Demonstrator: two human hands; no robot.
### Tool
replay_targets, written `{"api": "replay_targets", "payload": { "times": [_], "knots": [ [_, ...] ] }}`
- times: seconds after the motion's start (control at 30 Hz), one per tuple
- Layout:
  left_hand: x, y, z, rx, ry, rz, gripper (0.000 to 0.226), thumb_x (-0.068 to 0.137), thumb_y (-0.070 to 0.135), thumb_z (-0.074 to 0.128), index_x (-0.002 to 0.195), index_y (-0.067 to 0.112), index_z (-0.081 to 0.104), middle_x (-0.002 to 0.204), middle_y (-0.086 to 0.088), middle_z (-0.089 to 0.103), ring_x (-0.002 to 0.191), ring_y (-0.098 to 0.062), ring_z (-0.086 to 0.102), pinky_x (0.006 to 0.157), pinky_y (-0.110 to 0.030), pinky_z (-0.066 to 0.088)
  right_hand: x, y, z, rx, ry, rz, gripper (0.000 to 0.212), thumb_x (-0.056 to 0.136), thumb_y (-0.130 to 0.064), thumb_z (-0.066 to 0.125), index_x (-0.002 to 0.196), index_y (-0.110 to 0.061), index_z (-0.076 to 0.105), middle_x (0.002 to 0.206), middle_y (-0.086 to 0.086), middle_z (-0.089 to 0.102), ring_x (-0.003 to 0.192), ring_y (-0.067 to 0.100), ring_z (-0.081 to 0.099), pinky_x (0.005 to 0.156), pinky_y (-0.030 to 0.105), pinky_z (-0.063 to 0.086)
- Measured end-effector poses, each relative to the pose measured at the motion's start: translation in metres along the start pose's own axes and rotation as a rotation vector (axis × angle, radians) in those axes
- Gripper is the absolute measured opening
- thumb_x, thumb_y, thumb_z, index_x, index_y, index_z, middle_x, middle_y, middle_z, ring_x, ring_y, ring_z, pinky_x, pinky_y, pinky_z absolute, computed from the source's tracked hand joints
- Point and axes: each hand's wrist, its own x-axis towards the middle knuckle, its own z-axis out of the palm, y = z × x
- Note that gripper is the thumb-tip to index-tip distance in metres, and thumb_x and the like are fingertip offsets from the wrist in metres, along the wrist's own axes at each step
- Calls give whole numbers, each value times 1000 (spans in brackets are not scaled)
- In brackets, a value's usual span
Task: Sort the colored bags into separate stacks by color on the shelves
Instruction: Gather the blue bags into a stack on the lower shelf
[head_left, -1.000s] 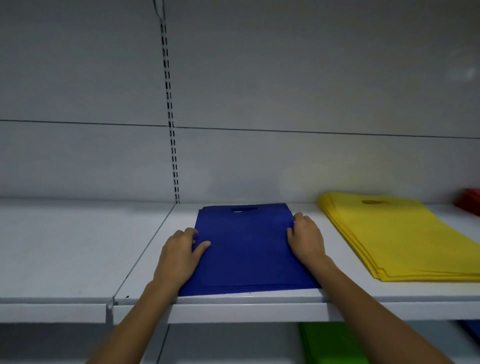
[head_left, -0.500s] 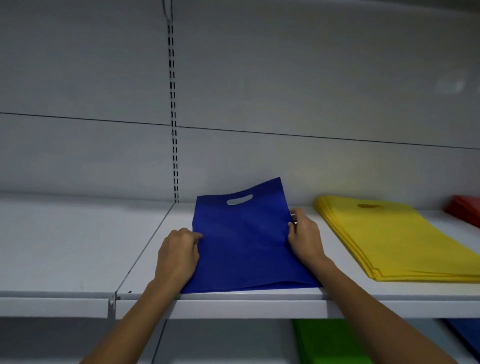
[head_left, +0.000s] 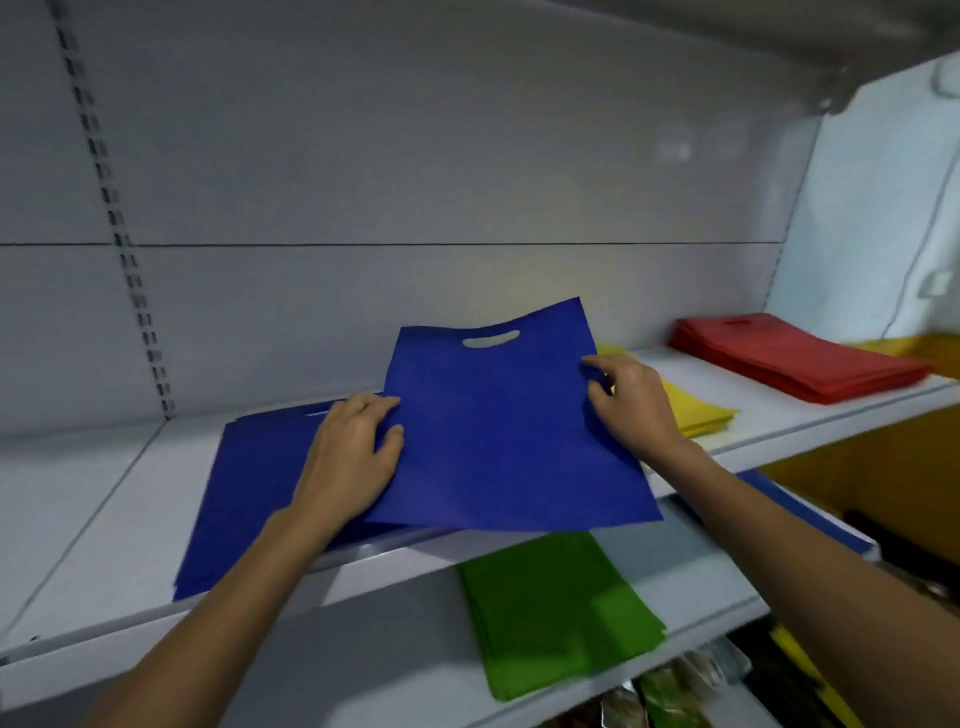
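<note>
A blue bag (head_left: 498, 431) with a cut-out handle is lifted off the upper shelf, tilted up at its far end. My left hand (head_left: 350, 457) pinches its left edge and my right hand (head_left: 631, 402) pinches its right edge. Under and left of it lies a flat stack of blue bags (head_left: 244, 493). A yellow stack (head_left: 696, 410) shows partly behind my right hand. A red stack (head_left: 795, 358) lies further right on the same shelf. A green stack (head_left: 556, 613) sits on the shelf below.
The upper white shelf (head_left: 93, 514) has bare surface to the left of the blue stack. A slotted upright (head_left: 119, 244) runs up the back panel. Another blue bag edge (head_left: 810, 514) and yellow items (head_left: 914, 348) appear at the right; packaged goods sit lower down.
The blue bag has been raised off the stack and carried to the right with both hands. The view has swung right, showing the red and green stacks.
</note>
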Motion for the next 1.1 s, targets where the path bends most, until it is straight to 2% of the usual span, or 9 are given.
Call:
{"api": "replay_targets", "payload": {
  "times": [0.27, 0.37, 0.6, 0.8, 1.1],
  "knots": [
    [3, 171, 124, -169, -193, 288, 42, 92, 20, 50, 132, 8, 48, 128, -9, 51, 118, -23, 42, 98, -26, 30, -86, 163, -155, -213, 121, 293, 37, 89, -10, 52, 126, -7, 55, 124, 12, 59, 107, 28, 57, 89, 33, 43],
    [-15, 241, 170, -216, -268, 344, 44, 93, 21, 49, 134, 7, 45, 130, -8, 49, 120, -21, 40, 100, -26, 28, -124, 217, -209, -270, 122, 369, 37, 91, -11, 52, 127, -6, 53, 127, 11, 58, 111, 25, 55, 91, 30, 42],
    [-62, 388, 266, -357, -425, 388, 44, 93, 21, 48, 135, 8, 44, 130, -5, 47, 122, -20, 41, 101, -25, 27, -194, 330, -316, -387, 98, 525, 37, 92, -13, 51, 128, -5, 53, 127, 12, 57, 112, 26, 54, 93, 32, 41],
    [-77, 458, 331, -366, -535, 388, 43, 94, 24, 45, 136, 11, 43, 130, -2, 47, 121, -16, 39, 98, -23, 29, -216, 405, -348, -388, 80, 636, 38, 92, -13, 51, 130, -5, 51, 130, 11, 55, 118, 24, 51, 98, 31, 38],
    [-42, 502, 440, -326, -633, 385, 42, 96, 23, 42, 136, 12, 43, 133, -2, 45, 124, -16, 38, 101, -26, 30, -200, 530, -330, -366, -35, 727, 40, 92, -13, 50, 131, -6, 49, 129, 11, 54, 116, 24, 52, 97, 32, 40]
  ]
}}
